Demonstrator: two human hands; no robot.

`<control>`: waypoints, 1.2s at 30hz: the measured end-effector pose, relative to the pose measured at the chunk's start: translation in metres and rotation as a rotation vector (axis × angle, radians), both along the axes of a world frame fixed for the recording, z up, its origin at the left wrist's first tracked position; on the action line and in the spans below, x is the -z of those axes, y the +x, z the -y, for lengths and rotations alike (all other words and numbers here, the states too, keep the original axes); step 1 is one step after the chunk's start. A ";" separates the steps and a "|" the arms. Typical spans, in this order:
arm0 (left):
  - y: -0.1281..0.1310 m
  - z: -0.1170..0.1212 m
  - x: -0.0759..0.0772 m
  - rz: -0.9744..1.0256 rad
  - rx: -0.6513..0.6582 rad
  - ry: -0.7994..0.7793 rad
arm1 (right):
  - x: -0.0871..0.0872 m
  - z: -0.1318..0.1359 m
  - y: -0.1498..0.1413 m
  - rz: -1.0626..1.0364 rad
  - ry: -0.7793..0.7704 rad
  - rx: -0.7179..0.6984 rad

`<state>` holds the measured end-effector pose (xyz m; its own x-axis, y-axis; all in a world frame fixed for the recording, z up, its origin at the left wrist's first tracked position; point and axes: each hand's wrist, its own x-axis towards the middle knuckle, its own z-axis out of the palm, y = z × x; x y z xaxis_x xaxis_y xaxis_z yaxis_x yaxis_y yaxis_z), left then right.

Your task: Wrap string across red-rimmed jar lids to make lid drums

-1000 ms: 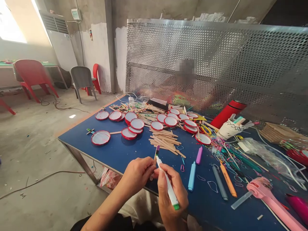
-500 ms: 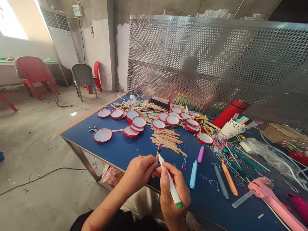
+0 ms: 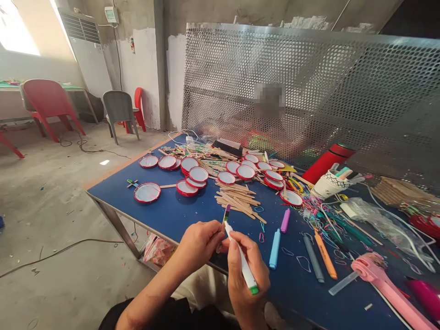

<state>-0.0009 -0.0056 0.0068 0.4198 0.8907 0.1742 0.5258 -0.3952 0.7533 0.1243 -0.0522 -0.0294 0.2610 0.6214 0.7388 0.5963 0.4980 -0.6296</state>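
Note:
My left hand (image 3: 202, 240) is closed around the lower part of a wooden craft stick (image 3: 227, 211), whose upper end is coloured purple with a dark green band below. A white marker (image 3: 244, 263) with a green end is gripped in my right hand (image 3: 250, 270), its tip touching or very close to the stick just under the coloured part. Both hands are close together over the table's near edge. Just beyond them lies a loose pile of plain craft sticks (image 3: 237, 199). To the right are a purple marker (image 3: 285, 221) and a light blue marker (image 3: 274, 249).
Several red-rimmed white discs (image 3: 147, 192) lie across the blue table (image 3: 117, 195). On the right are a grey marker (image 3: 313, 258), an orange marker (image 3: 325, 255), a pink tool (image 3: 388, 279), a white cup of pens (image 3: 329, 185) and a red flask (image 3: 326, 162). A perforated metal panel (image 3: 220, 59) stands behind.
The marker tip has shifted very slightly left and down along the stick. Both hands keep the same hold, and the view has moved a little.

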 end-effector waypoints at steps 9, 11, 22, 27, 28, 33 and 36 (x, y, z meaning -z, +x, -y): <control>0.001 -0.001 0.002 0.009 0.001 -0.016 | -0.002 0.000 -0.002 -0.015 0.020 -0.003; 0.001 -0.001 0.002 0.011 -0.001 -0.016 | -0.002 -0.001 -0.003 -0.002 0.021 -0.002; 0.000 0.000 0.001 -0.035 -0.008 -0.036 | 0.001 -0.002 -0.003 -0.035 0.022 0.032; 0.000 -0.001 0.000 -0.054 -0.015 -0.019 | 0.001 0.001 -0.004 -0.180 -0.022 0.029; 0.000 -0.001 0.000 -0.050 -0.015 -0.020 | 0.002 0.001 -0.004 -0.153 -0.002 0.030; 0.000 0.000 0.001 -0.039 -0.014 -0.015 | 0.004 -0.001 -0.003 -0.025 0.022 0.035; 0.000 0.000 0.001 -0.050 -0.011 -0.007 | 0.004 0.000 -0.003 -0.109 -0.012 0.041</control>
<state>-0.0005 -0.0056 0.0058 0.4184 0.8962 0.1474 0.5667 -0.3844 0.7287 0.1211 -0.0521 -0.0330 0.3648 0.6168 0.6975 0.5439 0.4668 -0.6973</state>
